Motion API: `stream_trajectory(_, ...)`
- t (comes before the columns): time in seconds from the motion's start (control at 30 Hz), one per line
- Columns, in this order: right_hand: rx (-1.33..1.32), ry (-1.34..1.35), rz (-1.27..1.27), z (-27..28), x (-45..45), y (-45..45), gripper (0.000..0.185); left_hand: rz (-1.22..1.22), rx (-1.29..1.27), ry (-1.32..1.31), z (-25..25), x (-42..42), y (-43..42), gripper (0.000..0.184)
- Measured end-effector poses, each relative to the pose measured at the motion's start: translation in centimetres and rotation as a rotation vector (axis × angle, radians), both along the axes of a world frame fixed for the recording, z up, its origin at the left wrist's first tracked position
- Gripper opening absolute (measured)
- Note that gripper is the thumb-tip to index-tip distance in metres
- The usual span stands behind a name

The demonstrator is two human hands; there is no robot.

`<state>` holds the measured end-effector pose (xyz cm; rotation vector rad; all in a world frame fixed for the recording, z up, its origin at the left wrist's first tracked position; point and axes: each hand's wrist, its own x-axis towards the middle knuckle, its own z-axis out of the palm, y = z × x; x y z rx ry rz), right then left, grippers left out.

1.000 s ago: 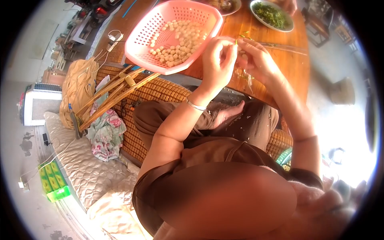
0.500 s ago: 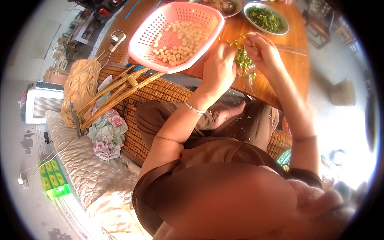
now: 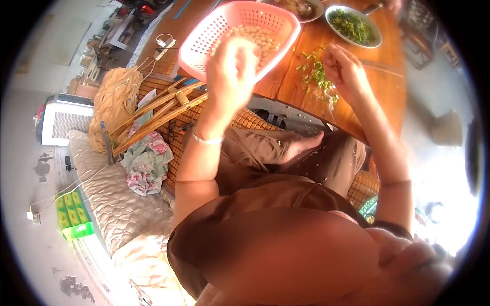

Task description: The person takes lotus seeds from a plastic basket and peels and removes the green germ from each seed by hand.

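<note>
My left hand [image 3: 232, 71], blurred and wearing a bracelet [image 3: 206, 139], is raised over the near side of a pink perforated basket [image 3: 190, 47]. Its fingers look curled in; anything inside them is hidden. In the basket lie many small round beige pieces [image 3: 265, 42], partly covered by that hand. My right hand [image 3: 347, 70] is above the wooden table with its fingers curled into a pinch, and I cannot make out what they hold. Just left of it, a loose heap of chopped green stalks and leaves [image 3: 317, 76] lies on the table.
A bowl of chopped greens [image 3: 352, 26] and a dish of brownish food [image 3: 301, 7] stand toward the table's far side. The table edge [image 3: 301, 108] runs above my crossed legs. At left are wooden crutches [image 3: 153, 120], a floral cloth [image 3: 148, 163] and white cables.
My left hand has moved left and up from the greens to over the basket. The right hand stays beside the greens. The view has shifted slightly.
</note>
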<state>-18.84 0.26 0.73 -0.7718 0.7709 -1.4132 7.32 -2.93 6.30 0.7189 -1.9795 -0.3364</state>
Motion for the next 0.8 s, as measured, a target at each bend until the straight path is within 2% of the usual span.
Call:
stream_trajectory(0.07, -0.008, 0.136, -0.078, 0.1, 0.7, 0.3, 0.019, 0.166, -0.08, -0.099, 0.4, 1.4, -3.4, 0.009)
stream_trajectory(0.1, -0.012, 0.133, -0.078, 0.1, 0.8, 0.4, 0.019, 0.167, -0.083, -0.101, 0.5, 1.9, -4.9, 0.009)
stream_trajectory(0.17, 0.016, 0.238, -0.054, 0.1, 1.0, 0.6, 0.022, 0.218, -0.038, -0.486, 0.4, 2.5, -7.5, 0.011)
stream_trajectory(0.2, 0.012, 0.237, -0.053, 0.1, 1.0, 0.7, 0.022, 0.221, -0.041, -0.487, -0.3, 2.5, -9.2, 0.011)
stream_trajectory(0.27, 0.032, 0.31, -0.055, 0.2, 1.2, 1.0, 0.024, 0.206, 0.09, -0.738, -1.7, 2.3, -11.9, 0.015)
stream_trajectory(0.3, 0.028, 0.311, -0.053, 0.1, 1.4, 1.0, 0.024, 0.185, 0.202, -0.778, -1.7, 2.1, -12.4, 0.015)
stream_trajectory(0.43, 0.013, 0.316, -0.062, 0.4, 2.0, 1.3, 0.027, 0.157, 0.207, -0.841, -2.7, 1.5, -14.1, 0.017)
stream_trajectory(0.53, 0.025, 0.352, -0.068, 0.7, 2.3, 1.6, 0.027, 0.131, 0.222, -0.823, -2.2, 1.2, -13.5, 0.02)
stream_trajectory(0.63, 0.007, 0.399, -0.076, 0.7, 2.3, 1.6, 0.025, 0.094, 0.371, -0.808, -0.5, 1.1, -11.8, 0.021)
stream_trajectory(0.7, -0.01, 0.414, -0.088, 0.7, 2.2, 1.7, 0.024, 0.005, 0.526, -0.497, 0.5, 1.3, -11.0, 0.021)
stream_trajectory(0.73, -0.029, 0.438, -0.072, 0.6, 2.0, 1.7, 0.022, -0.002, 0.526, -0.503, 1.2, 1.0, -9.8, 0.021)
stream_trajectory(0.8, -0.041, 0.457, -0.064, 1.0, 2.3, 1.9, 0.022, -0.371, 0.677, 0.038, 2.1, 0.4, -6.7, 0.016)
